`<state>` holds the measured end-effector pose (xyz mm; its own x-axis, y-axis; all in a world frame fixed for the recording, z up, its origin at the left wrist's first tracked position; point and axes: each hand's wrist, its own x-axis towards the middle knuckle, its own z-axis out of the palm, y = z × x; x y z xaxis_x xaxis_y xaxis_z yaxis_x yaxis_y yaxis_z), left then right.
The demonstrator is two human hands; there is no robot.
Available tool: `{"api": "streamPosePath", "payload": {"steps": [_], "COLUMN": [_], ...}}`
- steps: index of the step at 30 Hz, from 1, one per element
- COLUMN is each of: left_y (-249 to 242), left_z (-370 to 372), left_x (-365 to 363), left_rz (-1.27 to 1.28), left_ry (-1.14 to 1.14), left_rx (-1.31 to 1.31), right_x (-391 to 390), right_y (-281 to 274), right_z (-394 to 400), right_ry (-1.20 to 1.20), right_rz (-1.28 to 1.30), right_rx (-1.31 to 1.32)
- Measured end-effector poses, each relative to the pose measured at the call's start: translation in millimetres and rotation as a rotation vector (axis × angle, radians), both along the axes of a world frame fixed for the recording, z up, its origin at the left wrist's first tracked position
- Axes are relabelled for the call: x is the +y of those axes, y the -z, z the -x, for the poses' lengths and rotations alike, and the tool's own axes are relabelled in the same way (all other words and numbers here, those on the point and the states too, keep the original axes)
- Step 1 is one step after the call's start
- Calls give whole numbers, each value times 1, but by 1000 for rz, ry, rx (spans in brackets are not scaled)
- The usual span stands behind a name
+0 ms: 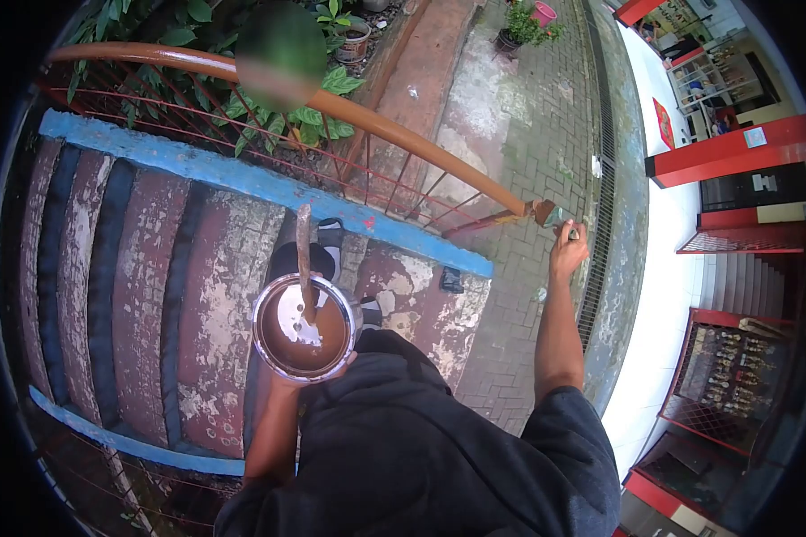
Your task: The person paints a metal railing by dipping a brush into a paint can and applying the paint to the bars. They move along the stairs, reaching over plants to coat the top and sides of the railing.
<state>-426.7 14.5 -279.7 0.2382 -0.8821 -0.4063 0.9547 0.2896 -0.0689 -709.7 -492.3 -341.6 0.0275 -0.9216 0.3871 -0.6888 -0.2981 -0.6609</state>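
My left hand (318,378) holds a round can of brown paint (306,345) from below and the side, most of its fingers hidden by the can. A wooden stick (304,246) stands in the paint, leaning on the rim. Out to the right, my right hand (569,249) is closed around the handle of a paintbrush (548,215). The brush's bristles touch or nearly touch the lower end of the orange-brown handrail (421,150). That rail looks glossy along its upper part.
Worn steps (215,313) with a blue edge (242,170) lie under me. Thin red bars (367,174) run below the rail. Plants (322,125) grow behind it. A drain grate (604,197) crosses the paving, and red pillars (734,152) stand at right.
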Motion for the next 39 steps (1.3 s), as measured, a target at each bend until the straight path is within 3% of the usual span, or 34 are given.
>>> {"api": "streamPosePath", "payload": {"steps": [9,10,11,12,14,16,17,18,19,22,25,26,29,30,33,34,39], "left_y": [-81,-58,-14,10,-4,-33,-54,-66,-64,-21,-8,-4,16,11,-14,-27,-18], "left_z": [15,17,19,20,20,25,29,31,31,33,32,33,25,31,38,46,60], "left_x": [-42,-27,-1,14,9,-7,-21,-29,-27,-12,-23,-29,-43,-49,-76,-86,-120], "left_rz": [-382,-370,-436,-500,-471,-436,-382,-323,-298,-435,-293,-239,-196,-192,-88,-26,31], "left_ry": [-7,-1,256,520,457,397,233,74,81,336,307,191,244,277,255,313,298], "left_rx": [-2025,-2035,-2079,-2107,-2014,-1921,-1892,-1854,-1870,-1719,-1892,-1936,-1957,-1828,-1932,-1835,-1897], "right_x": [45,49,55,64,85,109,121,133,144,175,211,225,269,283,316,326,363], "right_y": [32,42,49,50,48,36,28,24,20,17,17,18,21,21,30,31,45], "right_z": [32,42,52,60,79,93,99,109,117,147,176,185,211,219,240,244,261], "right_ry": [93,70,45,59,98,157,200,201,212,290,389,415,485,520,566,645,771], "right_rz": [-56,-100,-142,-136,-290,-315,-354,-383,-362,-350,-303,-265,-241,-211,-102,-73,3], "right_rx": [-329,-566,-802,-810,-1111,-1247,-1375,-1417,-1434,-1542,-1625,-1682,-1759,-1790,-1854,-1880,-1925]}}
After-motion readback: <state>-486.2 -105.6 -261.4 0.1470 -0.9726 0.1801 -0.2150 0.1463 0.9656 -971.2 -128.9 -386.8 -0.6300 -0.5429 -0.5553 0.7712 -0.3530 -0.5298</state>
